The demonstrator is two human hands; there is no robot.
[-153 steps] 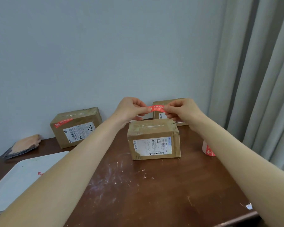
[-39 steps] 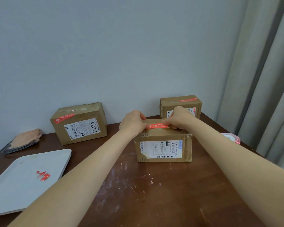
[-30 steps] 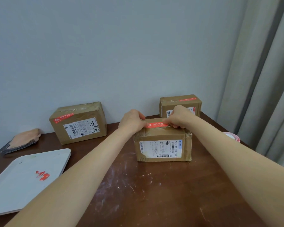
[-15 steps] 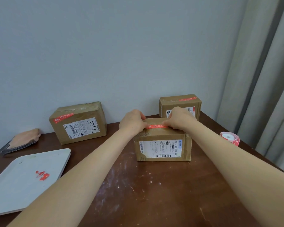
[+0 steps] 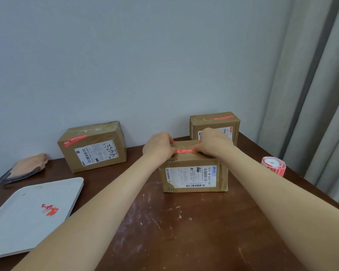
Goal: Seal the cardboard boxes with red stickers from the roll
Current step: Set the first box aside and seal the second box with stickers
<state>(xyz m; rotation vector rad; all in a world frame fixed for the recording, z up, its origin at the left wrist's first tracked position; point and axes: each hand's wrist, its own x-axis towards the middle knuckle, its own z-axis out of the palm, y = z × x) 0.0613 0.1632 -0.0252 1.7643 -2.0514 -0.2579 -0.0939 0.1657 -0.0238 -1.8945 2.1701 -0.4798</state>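
A cardboard box (image 5: 194, 176) stands in the middle of the brown table, its shipping label facing me. A red sticker (image 5: 185, 151) lies along its top. My left hand (image 5: 159, 146) presses the sticker's left end and my right hand (image 5: 213, 142) presses its right end, fingers curled down on the box top. Two more boxes stand by the wall, one at the left (image 5: 92, 146) and one at the back right (image 5: 215, 124), each with a red sticker on top. The sticker roll (image 5: 273, 166) lies at the table's right edge.
A white tray (image 5: 18, 227) with red paper scraps (image 5: 50, 209) sits at the left front. A folded cloth (image 5: 24, 168) lies at the far left. Grey curtains (image 5: 311, 94) hang close on the right, a plain wall behind.
Five seconds ago both hands held the sticker in the air above the box. Now it lies on the box top and the fingers press it; over the last second the hands barely shift.
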